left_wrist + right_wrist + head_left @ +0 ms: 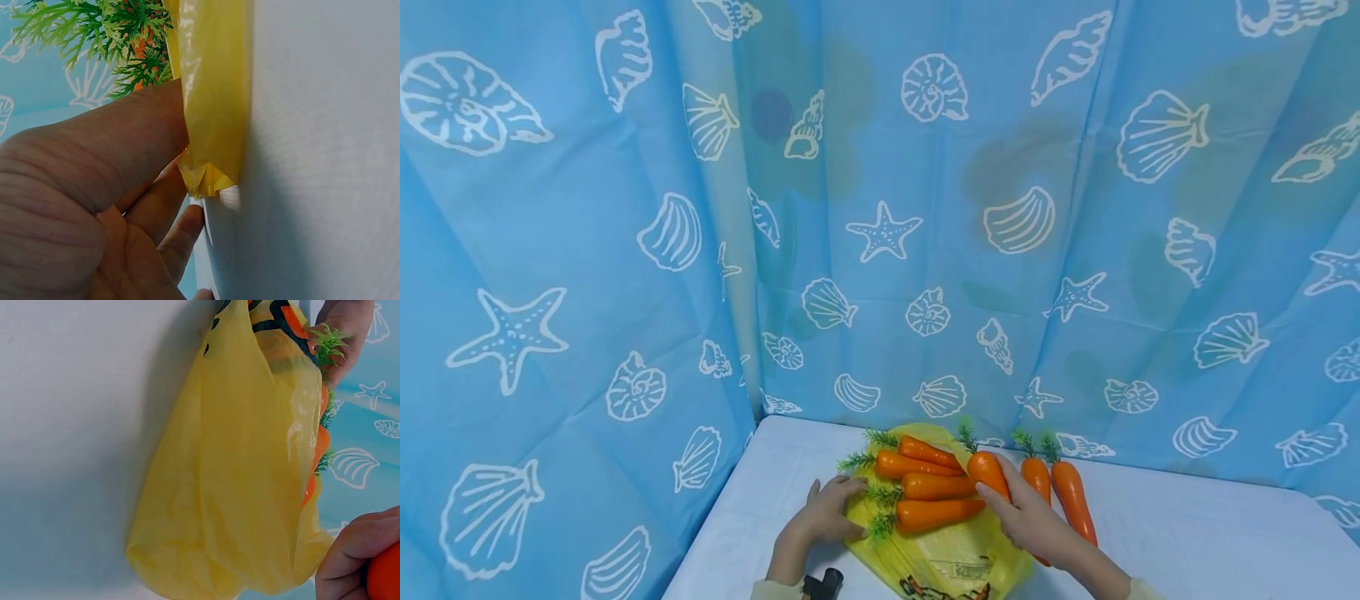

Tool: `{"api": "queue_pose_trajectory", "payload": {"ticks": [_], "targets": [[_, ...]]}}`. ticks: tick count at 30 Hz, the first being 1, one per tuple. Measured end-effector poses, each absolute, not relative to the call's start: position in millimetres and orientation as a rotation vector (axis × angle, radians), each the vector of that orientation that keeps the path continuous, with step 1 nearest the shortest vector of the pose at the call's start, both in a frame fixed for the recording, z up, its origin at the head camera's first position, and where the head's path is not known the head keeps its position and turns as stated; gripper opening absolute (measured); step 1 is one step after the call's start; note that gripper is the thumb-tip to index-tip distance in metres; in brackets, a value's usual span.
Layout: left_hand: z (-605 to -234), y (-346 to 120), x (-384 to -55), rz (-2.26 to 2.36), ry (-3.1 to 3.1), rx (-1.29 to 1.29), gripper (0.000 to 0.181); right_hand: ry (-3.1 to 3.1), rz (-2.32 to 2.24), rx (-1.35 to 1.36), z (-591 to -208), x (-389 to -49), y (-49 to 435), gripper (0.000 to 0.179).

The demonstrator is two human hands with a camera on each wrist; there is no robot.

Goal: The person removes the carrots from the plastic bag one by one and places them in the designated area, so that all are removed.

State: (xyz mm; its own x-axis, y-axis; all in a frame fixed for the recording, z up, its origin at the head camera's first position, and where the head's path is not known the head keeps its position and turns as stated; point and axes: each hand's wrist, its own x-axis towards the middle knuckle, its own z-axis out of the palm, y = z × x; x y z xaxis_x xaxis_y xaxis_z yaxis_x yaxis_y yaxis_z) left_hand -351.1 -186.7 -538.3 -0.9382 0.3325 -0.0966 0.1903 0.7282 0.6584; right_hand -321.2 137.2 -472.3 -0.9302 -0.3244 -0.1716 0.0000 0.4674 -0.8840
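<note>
My right hand (1036,521) grips an orange carrot (987,472) with a green leafy top, tilted above the right part of a yellow plastic bag (942,550). Several more carrots (936,486) lie side by side on the bag or in its mouth, their leafy tops pointing left. At the bag's left edge is my left hand (831,510), thumb and fingers apart. In the left wrist view the thumb (119,147) touches the yellow plastic, its tip hidden behind it. The right wrist view shows the held carrot (386,575) in curled fingers at the lower right corner.
Two carrots (1073,500) lie on the white table (1195,533) to the right, one partly behind my right hand. A blue curtain (880,250) with white shell prints hangs along the back and left. A small black object (827,583) sits by my left wrist.
</note>
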Motion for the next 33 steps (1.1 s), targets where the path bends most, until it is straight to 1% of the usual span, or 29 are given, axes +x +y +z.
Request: {"api": "queue_pose_trajectory", "payload": {"ticks": [9,15,26,33], "targets": [[-540,-188,-352,1.005,2.722,0.419,0.063,2.477,-1.38,-0.229,-474,-321,139,0.072],[-540,-188,-351,1.012,2.714,0.415,0.062,2.51,-1.297,-0.201,-474,-320,141,0.076],[-540,-194,-348,1.02,2.712,0.406,0.063,2.524,-1.286,-0.193,-468,-317,142,0.082],[-539,-194,-348,1.012,2.719,0.444,0.062,2.606,-1.236,-0.121,-465,-314,155,0.077]]}}
